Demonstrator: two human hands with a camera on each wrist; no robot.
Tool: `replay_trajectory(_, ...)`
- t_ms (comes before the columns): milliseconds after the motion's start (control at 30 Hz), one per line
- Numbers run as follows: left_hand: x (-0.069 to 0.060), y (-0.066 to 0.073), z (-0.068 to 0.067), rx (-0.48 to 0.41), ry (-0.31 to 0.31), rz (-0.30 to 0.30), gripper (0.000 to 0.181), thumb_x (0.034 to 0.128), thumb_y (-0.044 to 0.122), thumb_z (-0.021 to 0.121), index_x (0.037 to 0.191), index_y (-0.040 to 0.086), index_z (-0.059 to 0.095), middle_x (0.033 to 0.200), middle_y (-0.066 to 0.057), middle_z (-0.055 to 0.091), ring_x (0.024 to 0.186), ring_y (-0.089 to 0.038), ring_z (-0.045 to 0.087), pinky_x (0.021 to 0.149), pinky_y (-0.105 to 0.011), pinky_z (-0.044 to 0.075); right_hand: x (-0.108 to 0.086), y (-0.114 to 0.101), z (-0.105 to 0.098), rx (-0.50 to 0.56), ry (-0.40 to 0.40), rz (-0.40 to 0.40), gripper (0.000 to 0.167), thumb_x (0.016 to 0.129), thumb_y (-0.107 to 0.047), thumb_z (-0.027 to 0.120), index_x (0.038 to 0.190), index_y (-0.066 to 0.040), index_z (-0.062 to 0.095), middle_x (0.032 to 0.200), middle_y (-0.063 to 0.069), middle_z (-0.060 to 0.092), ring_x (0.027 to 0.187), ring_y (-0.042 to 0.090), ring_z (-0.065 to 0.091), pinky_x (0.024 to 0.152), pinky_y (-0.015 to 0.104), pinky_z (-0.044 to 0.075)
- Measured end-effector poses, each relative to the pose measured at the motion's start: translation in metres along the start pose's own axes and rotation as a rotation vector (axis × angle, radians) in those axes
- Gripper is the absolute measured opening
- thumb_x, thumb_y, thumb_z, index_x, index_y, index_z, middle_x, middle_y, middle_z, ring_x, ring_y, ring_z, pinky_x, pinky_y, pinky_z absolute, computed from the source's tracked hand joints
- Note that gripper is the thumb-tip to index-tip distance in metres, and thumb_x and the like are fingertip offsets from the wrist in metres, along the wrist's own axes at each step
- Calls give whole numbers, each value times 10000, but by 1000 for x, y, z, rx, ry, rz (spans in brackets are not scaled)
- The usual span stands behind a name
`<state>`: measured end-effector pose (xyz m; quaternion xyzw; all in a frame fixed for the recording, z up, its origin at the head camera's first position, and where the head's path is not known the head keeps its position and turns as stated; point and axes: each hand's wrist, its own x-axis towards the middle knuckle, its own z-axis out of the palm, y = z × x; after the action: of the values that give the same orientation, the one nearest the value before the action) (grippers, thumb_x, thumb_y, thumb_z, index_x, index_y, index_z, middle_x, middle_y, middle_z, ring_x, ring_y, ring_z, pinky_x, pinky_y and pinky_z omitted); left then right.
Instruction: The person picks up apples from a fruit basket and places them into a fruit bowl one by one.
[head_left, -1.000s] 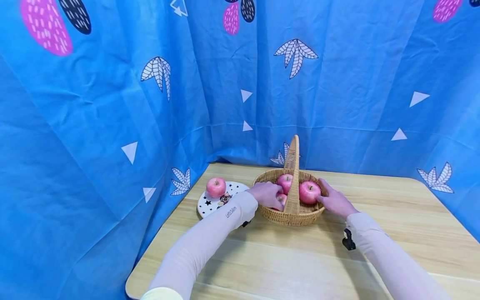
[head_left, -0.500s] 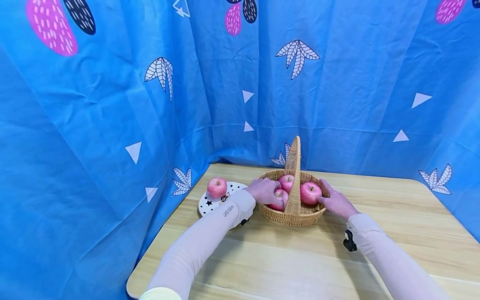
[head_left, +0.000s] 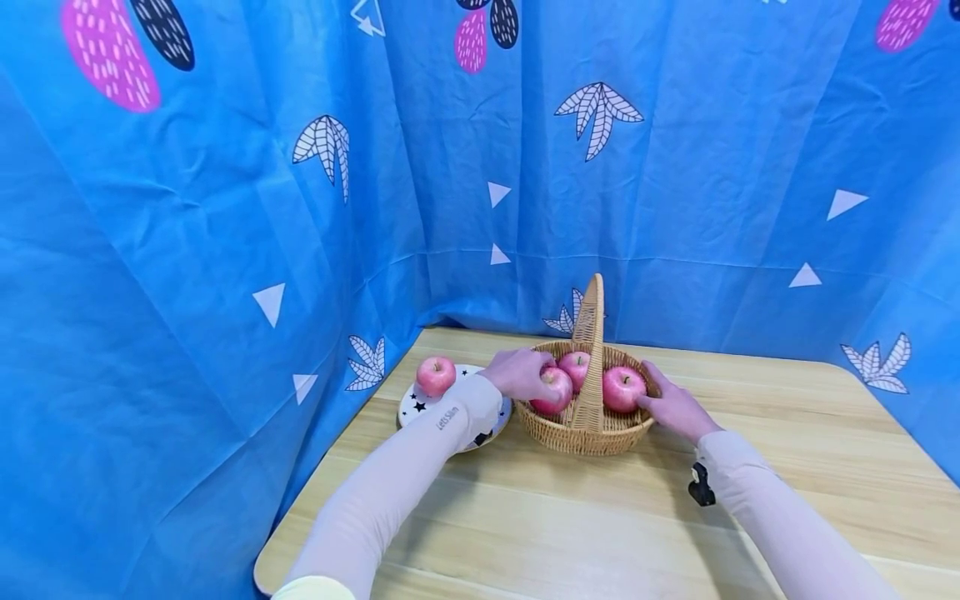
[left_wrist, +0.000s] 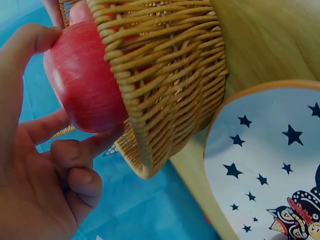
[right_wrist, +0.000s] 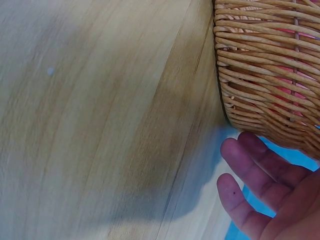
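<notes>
My left hand (head_left: 519, 374) grips a red apple (head_left: 552, 394) between thumb and fingers at the left rim of a wicker basket (head_left: 581, 442). In the left wrist view that apple (left_wrist: 82, 80) rises partly above the woven rim; the ring and little fingers are curled beneath it. Two more apples lie in the basket, one apple (head_left: 576, 367) at the back and another apple (head_left: 623, 389) right of the tall handle (head_left: 591, 375). My right hand (head_left: 681, 411) holds the basket's right rim, thumb over the edge; in the right wrist view several fingers (right_wrist: 257, 172) stay outside the weave.
Left of the basket is a white plate (head_left: 408, 410) with black stars and a cartoon figure, partly hidden by my left forearm. One apple (head_left: 436, 377) sits on it. Blue patterned curtain (head_left: 660, 208) hangs behind and left of the wooden table (head_left: 570, 525).
The left hand has drawn its apple up and leftward from the basket's inside to the left rim. The right hand keeps its hold, and the other apples stay put.
</notes>
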<state>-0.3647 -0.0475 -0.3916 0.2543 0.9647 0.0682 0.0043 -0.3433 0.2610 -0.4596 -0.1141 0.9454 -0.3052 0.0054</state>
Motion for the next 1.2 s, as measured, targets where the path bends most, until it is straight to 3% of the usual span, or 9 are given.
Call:
replay_trajectory(233,-3,-10,-11,-80,30,0,426,782,536,697,1095,253,644,909,85,631,829,-113,576,690,-289,479,1,1,-1,15,0,4,826,1010,-422,535,1624,-124,70,1524,387,298,1326,646,344,1051,742,294)
replay_trajectory(300,-5,-13,-14,-92,40,-14,463,776,547,704,1128,252,649,927,78,639,845,-122,578,698,-295,485,2,0,-1,16,-2,7,827,1010,-424,531,1625,-129,63,1528,387,290,1330,649,335,1051,747,289)
replay_trajectory(533,-9,-27,-24,-80,60,-63,685,784,601,678,1355,231,593,1093,66,673,918,-123,597,747,-318,506,1,0,-1,17,13,-10,804,1018,-404,522,1622,-111,78,1522,389,300,1331,644,337,1061,740,284)
replay_trajectory(900,-18,-50,-37,-64,100,-74,688,763,622,682,1302,202,597,1043,46,669,869,-140,612,745,-327,500,4,7,4,12,26,-27,802,1019,-420,519,1621,-110,90,1506,400,320,1320,647,352,1056,737,299)
replay_trajectory(1200,-27,-67,-43,-40,112,-136,659,758,623,680,1278,224,604,1001,50,657,839,-155,606,704,-322,481,3,8,5,15,14,-24,806,1022,-429,504,1624,-123,64,1513,402,305,1321,654,342,1052,745,292)
